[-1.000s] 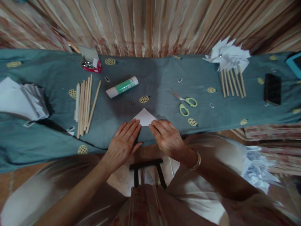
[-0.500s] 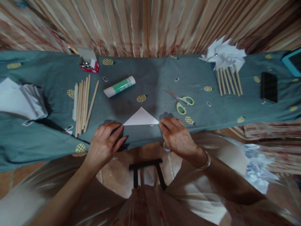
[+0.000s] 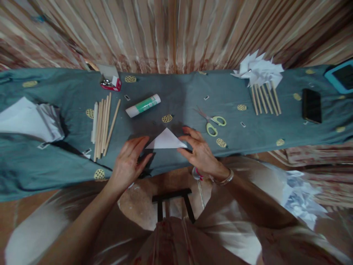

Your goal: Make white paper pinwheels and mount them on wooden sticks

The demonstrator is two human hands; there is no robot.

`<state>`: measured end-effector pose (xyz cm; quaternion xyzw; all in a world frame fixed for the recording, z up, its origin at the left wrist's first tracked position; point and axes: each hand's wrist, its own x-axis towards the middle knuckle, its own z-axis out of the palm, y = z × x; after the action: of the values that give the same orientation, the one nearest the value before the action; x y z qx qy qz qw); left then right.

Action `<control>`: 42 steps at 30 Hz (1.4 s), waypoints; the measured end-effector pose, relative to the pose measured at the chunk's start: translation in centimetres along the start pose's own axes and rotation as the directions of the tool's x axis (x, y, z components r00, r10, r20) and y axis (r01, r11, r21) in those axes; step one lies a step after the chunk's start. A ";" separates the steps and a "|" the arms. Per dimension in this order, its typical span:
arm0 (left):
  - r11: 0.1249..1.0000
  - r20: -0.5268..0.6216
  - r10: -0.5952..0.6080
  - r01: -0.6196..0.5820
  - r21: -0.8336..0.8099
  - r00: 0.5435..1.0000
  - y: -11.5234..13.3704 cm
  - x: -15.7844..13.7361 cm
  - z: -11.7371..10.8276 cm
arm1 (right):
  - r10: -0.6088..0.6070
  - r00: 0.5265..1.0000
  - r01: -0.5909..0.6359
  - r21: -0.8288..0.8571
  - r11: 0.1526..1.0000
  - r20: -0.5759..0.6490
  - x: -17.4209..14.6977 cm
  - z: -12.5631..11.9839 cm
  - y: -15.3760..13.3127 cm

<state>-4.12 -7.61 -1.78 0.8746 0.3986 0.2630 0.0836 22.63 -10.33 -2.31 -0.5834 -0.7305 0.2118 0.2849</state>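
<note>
A sheet of white paper folded into a triangle [image 3: 166, 141] lies on the cloth-covered table, its long edge toward me. At its left corner is my left hand [image 3: 130, 160], thumb and fingers apart, holding nothing. My right hand [image 3: 200, 152] is spread around the right corner, with the thumb below and the fingers above; the fingertips seem to touch the paper without gripping it. Beyond the triangle lies a green-and-white glue stick [image 3: 143, 105]. Scissors with light green handles [image 3: 211, 121] rest beyond my right hand, blades pointing away to the left.
Wooden sticks [image 3: 102, 127] and a red box of metal pins [image 3: 110, 84] lie left, beside stacked white paper [image 3: 30, 121]. At right are paper pinwheels [image 3: 260, 70] on sticks, a black phone [image 3: 311, 105] and a blue-framed tablet [image 3: 342, 77]. More folded white paper [image 3: 302, 198] sits low right.
Both hands have loosened from the triangle's corners and their fingers have spread. The right fingers have moved up along the right slope. The paper stays in about the same place.
</note>
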 end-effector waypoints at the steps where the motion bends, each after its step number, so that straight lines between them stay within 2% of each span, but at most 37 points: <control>1: 1.000 -0.006 0.011 -0.011 0.002 1.000 0.2 0.2 0.1 | 0.005 1.000 -0.005 0.023 1.000 0.003 0.2 0.2 -0.1; 5: 0.992 -0.036 0.114 -0.112 0.053 0.993 1.0 0.9 0.3 | -0.057 0.998 0.057 0.074 0.996 -0.002 0.4 0.5 -1.0; 12: 0.959 -0.001 0.274 -0.273 0.069 0.962 2.7 2.0 0.7 | -0.261 0.965 0.261 -0.035 0.965 0.021 0.1 0.3 -2.3; 18: 0.937 -0.091 0.336 -0.323 0.135 0.937 2.7 2.8 0.7 | -0.275 0.958 0.270 -0.066 0.961 -0.081 -0.1 0.2 -2.0; 21: 0.941 -0.069 0.313 -0.299 0.158 0.947 2.2 2.8 0.5 | -0.264 0.960 0.260 -0.052 0.964 -0.089 -0.5 -0.2 -1.7; 24: 0.958 0.003 0.256 -0.254 0.130 0.967 1.7 2.4 0.4 | -0.247 0.969 0.246 -0.055 0.968 -0.025 -1.1 -0.5 -1.4; 28: 0.982 0.060 0.188 -0.188 0.000 0.980 1.2 1.4 0.4 | -0.236 0.967 0.247 -0.120 0.962 0.094 -1.5 -0.7 -1.2; 31: 0.982 0.081 0.173 -0.166 -0.091 0.982 1.2 0.5 0.5 | -0.252 0.960 0.270 -0.175 0.947 0.119 -1.3 -0.8 -1.1; 35: 0.975 0.100 0.175 -0.158 -0.156 0.979 1.3 -0.3 0.7 | -0.294 0.942 0.319 -0.167 0.933 0.160 -0.8 -0.9 -1.2; 39: 0.971 0.086 0.169 -0.151 -0.183 0.982 1.5 -0.5 0.5 | -0.298 0.945 0.315 -0.140 0.939 0.132 -0.7 -0.8 -0.7; 42: 0.970 0.054 0.138 -0.124 -0.210 0.989 1.6 -0.5 0.2 | -0.260 0.959 0.265 -0.025 0.964 0.110 -0.5 -0.6 -0.1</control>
<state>-3.20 -9.03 -1.61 0.8941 0.3074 0.2780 0.1697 23.02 -10.83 -1.83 -0.4748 -0.8195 0.1882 0.2600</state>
